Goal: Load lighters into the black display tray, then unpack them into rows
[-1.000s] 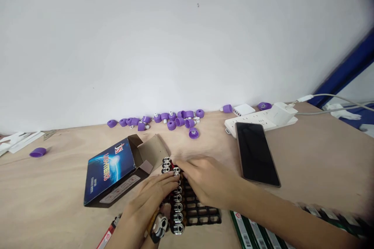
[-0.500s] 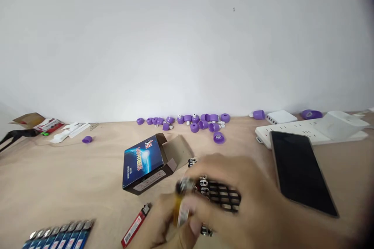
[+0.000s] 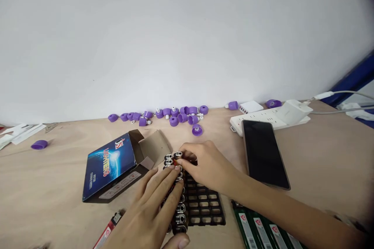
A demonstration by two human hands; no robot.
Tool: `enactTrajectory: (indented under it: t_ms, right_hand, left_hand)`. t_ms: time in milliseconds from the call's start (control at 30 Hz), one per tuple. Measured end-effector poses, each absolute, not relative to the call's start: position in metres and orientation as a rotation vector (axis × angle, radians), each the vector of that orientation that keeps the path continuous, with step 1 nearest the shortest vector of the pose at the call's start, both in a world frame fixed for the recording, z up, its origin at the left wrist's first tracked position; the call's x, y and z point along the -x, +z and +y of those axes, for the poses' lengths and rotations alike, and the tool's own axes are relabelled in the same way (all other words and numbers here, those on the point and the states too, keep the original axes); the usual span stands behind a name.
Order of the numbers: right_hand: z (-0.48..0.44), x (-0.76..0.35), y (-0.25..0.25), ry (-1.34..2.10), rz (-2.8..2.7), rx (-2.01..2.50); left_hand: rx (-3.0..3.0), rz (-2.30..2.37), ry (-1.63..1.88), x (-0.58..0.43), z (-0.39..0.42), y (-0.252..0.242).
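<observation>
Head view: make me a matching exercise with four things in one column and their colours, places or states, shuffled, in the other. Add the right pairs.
Column one
1. Left hand
2. Rack
3. Box
4. Phone

Column two
A. Blue printed face, one end open
B. Dark screen, one end by the power strip
C. Fingers spread over the metal-topped lighters
D. Black, gridded, with vacant slots showing

Right pairs: 1-C, 2-D, 3-A, 4-B
</observation>
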State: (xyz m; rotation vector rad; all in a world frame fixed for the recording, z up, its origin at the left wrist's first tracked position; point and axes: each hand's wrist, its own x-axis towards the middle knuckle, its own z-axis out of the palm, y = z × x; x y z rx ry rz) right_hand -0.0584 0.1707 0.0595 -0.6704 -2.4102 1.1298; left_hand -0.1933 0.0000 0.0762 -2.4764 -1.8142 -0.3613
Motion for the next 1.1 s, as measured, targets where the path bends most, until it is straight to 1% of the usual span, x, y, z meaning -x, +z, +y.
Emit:
enactTrajectory:
  t_ms: [133, 267, 400, 567, 700, 833, 900, 1000, 1100]
  right_hand:
    - [0.173, 0.058, 0.056, 1.07, -2.455, 0.643]
    - [0.177, 0.059, 0.052, 0.931, -2.513, 0.638]
    - [0.178, 0.057, 0.048, 0.813, -2.612, 0.495]
    - [0.176, 0.048, 0.046, 0.796, -2.712, 0.374]
    - [0.169, 0.025, 0.055, 0.802, -2.774, 0.338]
    - [0.128, -0.017, 0.072, 0.608, -2.772, 0.443]
    - [0.095, -0.037, 0.075, 0.589, -2.799, 0.484]
    - [0.05, -0.053, 0.058, 0.458, -2.843, 0.455]
    - [0.024, -0.052, 0.028, 0.123, -2.733, 0.352]
  left_hand:
    - [2.496, -1.868, -0.369, 0.191, 0.0, 0.083]
    - [2.493, -1.873, -0.396, 0.188, 0.0, 0.087]
    - [2.491, -1.83, -0.428, 0.191, -0.001, 0.082]
    - [2.543, -1.815, -0.416, 0.192, -0.003, 0.079]
    - [2.544, -1.826, -0.429, 0.19, -0.002, 0.081]
    - [2.556, -1.821, -0.449, 0.189, -0.001, 0.081]
    - [2.547, -1.827, -0.493, 0.189, 0.0, 0.079]
    - [2.493, -1.841, -0.56, 0.192, 0.003, 0.073]
    - [2.486, -1.842, -0.522, 0.196, 0.006, 0.066]
